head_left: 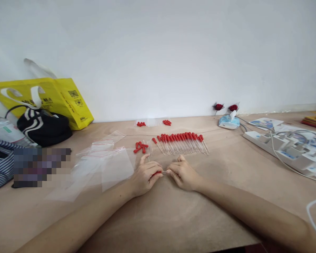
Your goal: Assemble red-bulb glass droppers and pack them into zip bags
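Observation:
Near the front middle of the table, my left hand pinches a red rubber bulb between thumb and fingers. My right hand is closed on a thin clear tube, whose end meets the bulb's opening; how deep it sits inside cannot be seen. Just beyond both hands lies a row of red-capped droppers, side by side, bulbs pointing away from me. Left of that row are several loose red bulbs with a few bare clear tubes beside them.
Clear zip bags lie flat at the left, before a yellow tote bag and a black pouch. Small bags with red bulbs rest by the wall. A tissue pack and a cabled power strip stand right.

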Demonstrator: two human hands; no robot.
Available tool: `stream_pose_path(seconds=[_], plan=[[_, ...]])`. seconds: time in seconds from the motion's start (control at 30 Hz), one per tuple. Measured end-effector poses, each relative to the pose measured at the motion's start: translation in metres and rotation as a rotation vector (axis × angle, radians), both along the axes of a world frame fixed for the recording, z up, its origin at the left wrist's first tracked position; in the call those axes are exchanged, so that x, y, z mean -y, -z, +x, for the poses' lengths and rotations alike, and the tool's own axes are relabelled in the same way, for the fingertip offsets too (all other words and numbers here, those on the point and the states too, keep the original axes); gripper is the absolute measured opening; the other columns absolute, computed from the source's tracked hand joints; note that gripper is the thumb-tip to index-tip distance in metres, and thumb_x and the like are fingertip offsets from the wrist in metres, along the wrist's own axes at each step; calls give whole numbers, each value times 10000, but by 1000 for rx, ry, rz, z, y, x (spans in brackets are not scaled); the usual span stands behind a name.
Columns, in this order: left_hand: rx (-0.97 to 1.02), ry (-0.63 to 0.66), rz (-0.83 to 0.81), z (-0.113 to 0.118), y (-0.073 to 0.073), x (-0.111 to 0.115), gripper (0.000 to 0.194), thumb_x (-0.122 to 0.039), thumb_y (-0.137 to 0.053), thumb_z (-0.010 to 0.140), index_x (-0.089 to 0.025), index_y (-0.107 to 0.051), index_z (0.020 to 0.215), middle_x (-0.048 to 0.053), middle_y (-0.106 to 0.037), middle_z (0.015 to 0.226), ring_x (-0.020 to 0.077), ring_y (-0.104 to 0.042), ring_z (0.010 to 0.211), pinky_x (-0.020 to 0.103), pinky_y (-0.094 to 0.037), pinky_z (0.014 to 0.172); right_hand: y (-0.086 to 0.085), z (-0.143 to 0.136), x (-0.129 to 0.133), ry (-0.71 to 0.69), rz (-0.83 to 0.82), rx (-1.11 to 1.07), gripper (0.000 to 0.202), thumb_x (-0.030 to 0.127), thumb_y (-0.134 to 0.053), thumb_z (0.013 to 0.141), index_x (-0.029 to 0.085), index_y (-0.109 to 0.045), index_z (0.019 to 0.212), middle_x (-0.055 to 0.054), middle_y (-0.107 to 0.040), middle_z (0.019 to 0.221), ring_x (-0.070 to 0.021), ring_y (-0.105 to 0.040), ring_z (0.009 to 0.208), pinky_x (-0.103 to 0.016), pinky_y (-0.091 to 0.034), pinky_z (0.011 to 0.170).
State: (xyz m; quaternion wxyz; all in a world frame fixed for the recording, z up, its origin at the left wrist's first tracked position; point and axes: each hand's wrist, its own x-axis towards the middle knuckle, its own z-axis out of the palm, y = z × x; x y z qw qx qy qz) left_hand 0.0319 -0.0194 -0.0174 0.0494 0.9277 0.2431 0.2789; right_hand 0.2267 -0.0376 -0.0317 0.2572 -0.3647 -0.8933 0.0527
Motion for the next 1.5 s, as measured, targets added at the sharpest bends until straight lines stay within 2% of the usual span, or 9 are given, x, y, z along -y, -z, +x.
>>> stream_pose_path(seconds=[0.13, 0.23, 0.57, 0.83, 0.97, 1.07, 1.17, 1.37, 1.5], plan=[[-6, -57, 3, -8, -2, -5, 129, -280, -500, 824, -208, -562, 911, 25, -670, 852, 195, -574, 907, 470, -136, 981, -1, 1, -2, 11, -29, -86, 269, 237, -311, 898, 153, -546, 796, -22, -615, 710, -111, -495, 628, -275, -227, 686], [15, -100, -2, -12, -6, -6, 127, -314, -526, 810, -210, -576, 862, 14, -665, 812, 191, -571, 861, 449, -177, 956, -2, 2, -2, 22, -31, -150, 258, 251, -323, 900, 155, -551, 829, -22, -625, 737, -106, -502, 627, -271, -234, 688], [49, -67, -89, -3, -6, 4, 134, -222, -461, 817, -196, -576, 753, -4, -649, 704, 163, -584, 739, 398, -251, 850, 4, -2, 1, -8, 69, -182, 253, 232, -359, 877, 144, -570, 768, -19, -592, 638, -111, -478, 583, -271, -240, 658], [27, -188, -117, -5, -8, 1, 139, -225, -452, 815, -209, -590, 810, -2, -649, 757, 165, -577, 769, 416, -223, 901, -9, 2, 1, 82, 77, -51, 229, 278, -397, 875, 189, -606, 902, -37, -609, 795, -141, -491, 752, -290, -220, 672], [52, -260, -46, -9, -7, -3, 146, -297, -483, 811, -230, -579, 900, 19, -645, 858, 206, -553, 875, 430, -227, 901, -16, 3, 0, 132, 93, 92, 198, 257, -449, 837, 198, -632, 884, -52, -610, 765, -170, -481, 770, -311, -216, 673], [172, -465, 33, -13, -5, -8, 346, -335, -516, 784, -225, -466, 1109, 78, -584, 1037, 257, -499, 981, 435, -271, 872, -16, -4, -12, 273, -8, 30, 202, 234, -430, 830, 192, -602, 928, -48, -631, 818, -171, -512, 803, -305, -241, 699], [233, -620, 64, -16, -3, -12, 420, -315, -541, 756, -203, -416, 1141, 101, -568, 1023, 283, -489, 966, 443, -298, 844, -17, -18, -33, 499, -102, -97, 233, 243, -424, 822, 188, -522, 1026, -28, -641, 804, -160, -547, 784, -300, -254, 725], [168, -681, -18, -19, 0, -16, 411, -242, -573, 714, -204, -422, 1094, 87, -560, 1043, 286, -472, 988, 451, -301, 849, -24, -51, -73, 786, -129, -43, 199, 237, -431, 779, 155, -519, 939, -82, -651, 818, -207, -578, 816, -327, -251, 750], [145, -683, -52, -18, 0, -15, 399, -231, -576, 718, -205, -423, 1086, 86, -556, 1045, 283, -463, 1007, 457, -295, 854, -25, -62, -82, 828, -175, 31, 197, 248, -435, 772, 142, -546, 896, -113, -654, 827, -224, -594, 810, -350, -250, 764]])
